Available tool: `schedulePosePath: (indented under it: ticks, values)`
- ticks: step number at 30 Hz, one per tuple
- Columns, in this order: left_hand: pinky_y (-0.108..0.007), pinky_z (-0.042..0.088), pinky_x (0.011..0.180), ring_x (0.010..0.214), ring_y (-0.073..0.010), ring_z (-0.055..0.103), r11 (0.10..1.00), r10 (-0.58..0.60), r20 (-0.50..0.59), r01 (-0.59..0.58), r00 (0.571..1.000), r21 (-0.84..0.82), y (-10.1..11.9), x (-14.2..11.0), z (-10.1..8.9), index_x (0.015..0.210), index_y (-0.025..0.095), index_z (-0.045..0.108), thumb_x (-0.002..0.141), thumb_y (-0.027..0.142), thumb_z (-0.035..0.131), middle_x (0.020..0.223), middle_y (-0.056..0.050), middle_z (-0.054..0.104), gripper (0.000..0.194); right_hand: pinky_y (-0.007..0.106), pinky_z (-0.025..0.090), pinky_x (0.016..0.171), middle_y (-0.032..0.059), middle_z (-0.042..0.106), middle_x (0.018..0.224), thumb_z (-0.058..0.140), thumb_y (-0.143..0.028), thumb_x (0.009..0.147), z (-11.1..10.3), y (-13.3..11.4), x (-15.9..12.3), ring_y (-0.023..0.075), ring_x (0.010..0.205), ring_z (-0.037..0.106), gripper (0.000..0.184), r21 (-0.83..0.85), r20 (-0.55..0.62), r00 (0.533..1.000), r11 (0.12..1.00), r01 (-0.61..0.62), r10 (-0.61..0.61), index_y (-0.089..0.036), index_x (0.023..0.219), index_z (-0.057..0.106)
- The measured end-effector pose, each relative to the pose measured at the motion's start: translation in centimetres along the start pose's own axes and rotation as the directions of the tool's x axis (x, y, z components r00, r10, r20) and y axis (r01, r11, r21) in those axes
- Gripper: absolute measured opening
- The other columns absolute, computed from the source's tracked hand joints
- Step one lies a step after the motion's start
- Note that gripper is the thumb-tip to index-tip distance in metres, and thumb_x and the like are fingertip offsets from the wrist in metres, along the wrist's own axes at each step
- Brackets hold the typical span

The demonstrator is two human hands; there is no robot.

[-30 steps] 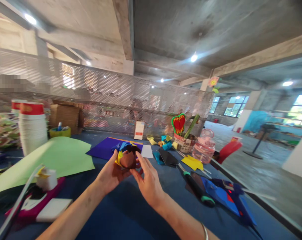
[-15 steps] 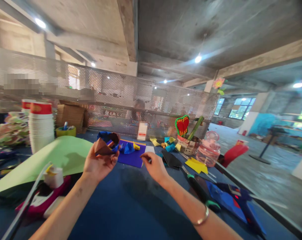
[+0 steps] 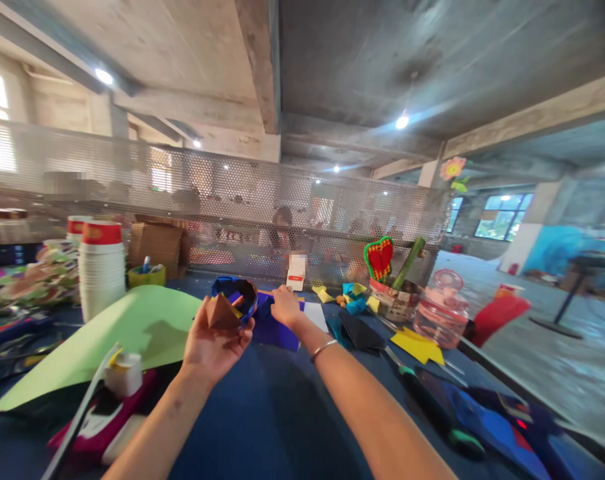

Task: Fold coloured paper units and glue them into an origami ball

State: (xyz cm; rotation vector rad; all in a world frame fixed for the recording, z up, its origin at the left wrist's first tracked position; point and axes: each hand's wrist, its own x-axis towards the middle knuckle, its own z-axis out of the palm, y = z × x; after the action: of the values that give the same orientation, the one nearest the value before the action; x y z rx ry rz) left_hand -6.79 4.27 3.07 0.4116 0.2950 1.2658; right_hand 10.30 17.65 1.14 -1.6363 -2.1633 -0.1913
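My left hand [image 3: 213,340] is raised above the blue table [image 3: 262,413], closed on a folded brown paper piece [image 3: 221,312] with blue folded paper behind it. My right hand [image 3: 285,305] reaches forward, palm down, onto the purple paper sheet [image 3: 277,328] near small blue and yellow folded pieces; its fingers are hidden behind the hand. A bracelet circles my right wrist.
A large green sheet [image 3: 127,327] lies at left, beside a stack of white paper cups [image 3: 101,270]. A glue gun [image 3: 97,407] rests near left. Scissors [image 3: 427,400], yellow scraps [image 3: 418,343], a pink jar [image 3: 439,317] and a basket [image 3: 395,300] stand right. A mesh fence [image 3: 282,213] backs the table.
My right hand let go of the brown piece and moved forward to the purple sheet. My left hand kept the piece and lifted it. The view shifted left.
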Motion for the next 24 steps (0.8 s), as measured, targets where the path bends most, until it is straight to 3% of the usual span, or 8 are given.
schedulePosePath:
  ticks: [4,7,13,18,20,24]
  values:
    - [-0.028,0.053,0.054,0.071,-0.0225,0.067,1.000,-0.013,-0.061,0.012,0.998,-0.005,-0.1,-0.1,0.5,0.099,0.013,0.067,0.088,0.053,0.043,0.073,-0.011,0.068,0.048,0.044,0.046,0.091,0.0072,0.059,0.115,0.059,-0.027,0.089,0.6,-0.1,-0.4,0.0225,0.107,0.056,0.021,0.038,-0.016,0.999,0.999,0.035,-0.034,-0.016,0.106,0.061]
    - [-0.028,0.054,0.055,0.071,-0.0232,0.067,1.000,-0.024,-0.078,0.023,0.997,-0.020,-0.2,-0.2,0.6,0.090,0.014,0.068,0.088,0.053,0.045,0.072,-0.012,0.069,0.045,0.035,0.045,0.089,0.0068,0.059,0.108,0.058,-0.015,0.083,-0.2,0.2,-1.6,0.0207,0.104,0.055,0.012,0.129,-0.079,0.996,0.990,0.049,-0.039,-0.018,0.093,0.063]
    - [-0.029,0.055,0.055,0.069,-0.0235,0.069,0.999,-0.049,-0.045,0.049,0.998,-0.002,-0.9,0.1,0.1,0.084,0.016,0.069,0.085,0.053,0.053,0.068,-0.010,0.070,0.040,0.031,0.048,0.078,0.0043,0.059,0.100,0.050,-0.008,0.074,-4.4,2.2,-5.4,0.0163,0.085,0.061,0.019,0.396,-0.231,0.973,0.916,0.067,0.029,-0.020,0.089,0.051]
    - [-0.031,0.055,0.059,0.058,-0.0178,0.065,0.997,-0.040,-0.021,0.042,0.999,0.059,-2.1,0.1,0.5,0.084,0.014,0.067,0.086,0.055,0.051,0.067,-0.008,0.070,0.044,0.026,0.050,0.052,0.0017,0.062,0.095,0.043,-0.018,0.080,-7.7,3.8,-9.4,0.0126,0.061,0.064,0.012,0.646,-0.273,0.958,0.754,0.116,0.087,-0.023,0.088,0.037]
    - [-0.032,0.054,0.059,0.056,-0.0163,0.064,0.997,-0.022,-0.033,0.025,0.999,0.079,-2.6,-0.1,0.8,0.084,0.014,0.065,0.087,0.052,0.051,0.069,-0.007,0.070,0.040,0.027,0.051,0.053,0.0035,0.063,0.095,0.045,-0.023,0.080,-8.5,3.9,-11.0,0.0156,0.069,0.066,0.011,0.712,-0.300,0.947,0.688,0.139,0.119,-0.024,0.085,0.035]
    - [-0.031,0.053,0.058,0.059,-0.0163,0.064,0.988,-0.046,-0.062,0.054,0.997,0.142,-3.5,-0.4,0.9,0.088,0.016,0.064,0.086,0.045,0.057,0.075,-0.008,0.071,0.030,0.033,0.051,0.079,0.0075,0.065,0.104,0.053,-0.020,0.072,-9.5,3.2,-13.6,0.0201,0.098,0.063,0.011,0.787,-0.335,0.930,0.588,0.187,0.153,-0.022,0.077,0.044]
